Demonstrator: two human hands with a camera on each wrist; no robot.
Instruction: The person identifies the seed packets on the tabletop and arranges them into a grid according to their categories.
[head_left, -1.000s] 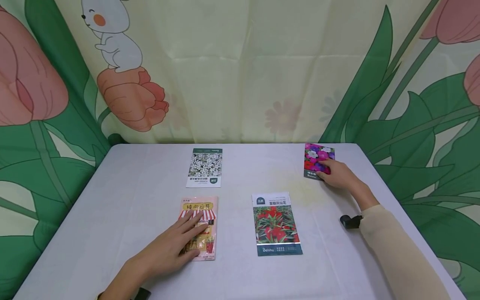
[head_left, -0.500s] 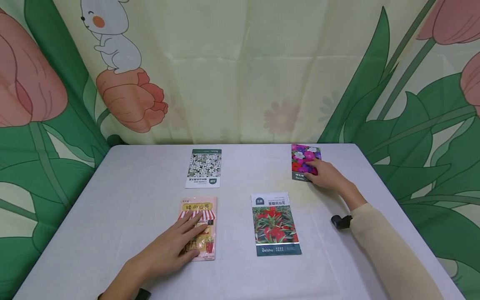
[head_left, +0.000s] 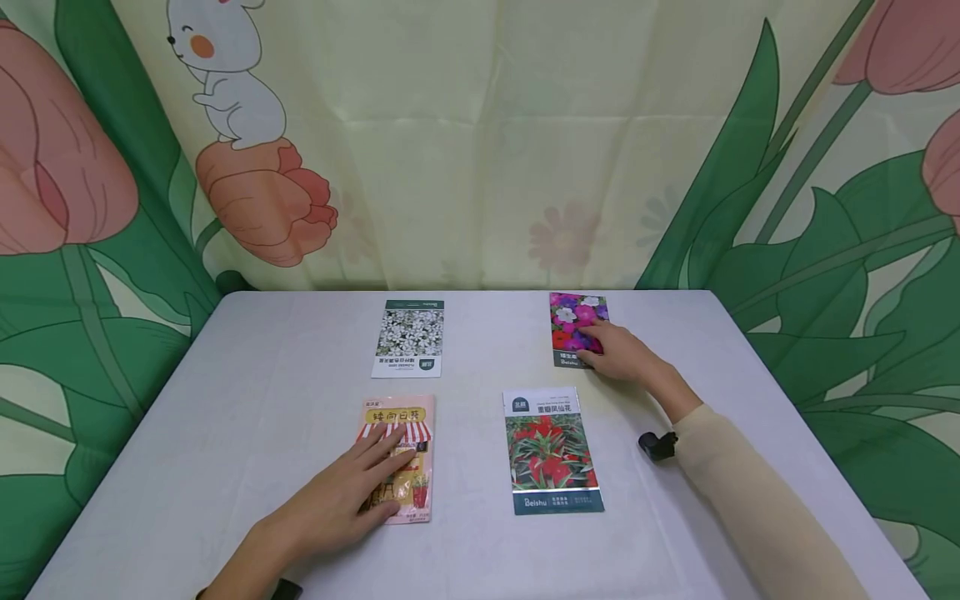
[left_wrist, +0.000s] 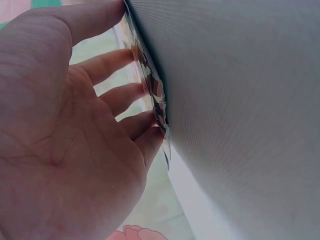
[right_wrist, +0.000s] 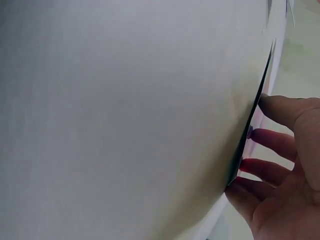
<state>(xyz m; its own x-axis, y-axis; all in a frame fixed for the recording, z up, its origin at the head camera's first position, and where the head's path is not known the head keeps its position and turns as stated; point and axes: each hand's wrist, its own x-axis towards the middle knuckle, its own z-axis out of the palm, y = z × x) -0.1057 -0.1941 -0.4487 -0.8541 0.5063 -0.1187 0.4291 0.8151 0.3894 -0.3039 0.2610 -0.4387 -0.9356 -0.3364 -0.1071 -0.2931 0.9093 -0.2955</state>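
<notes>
Four fingers and the thumb of my left hand (head_left: 341,492) rest spread on a pink seed packet (head_left: 422,467), partly covering its striped awning print. In the left wrist view that hand's fingertips (left_wrist: 131,54) press on the packet's face. At the back right, my right hand (head_left: 626,358) touches a seed packet with pink and purple flowers (head_left: 564,317), its fingertips on the packet's right half. The right wrist view shows this packet edge-on as a thin dark line, the thumb (right_wrist: 280,107) and fingers set against it.
A packet with red flowers (head_left: 551,450) lies at the front centre right. Another with white flowers (head_left: 410,333) lies upside down at the back left. All are on a white-covered table (head_left: 225,433) before a printed cloth backdrop (head_left: 465,167).
My right hand has slid the packet with pink and purple flowers leftward along the back of the table. The left hand has stayed on the pink packet.
</notes>
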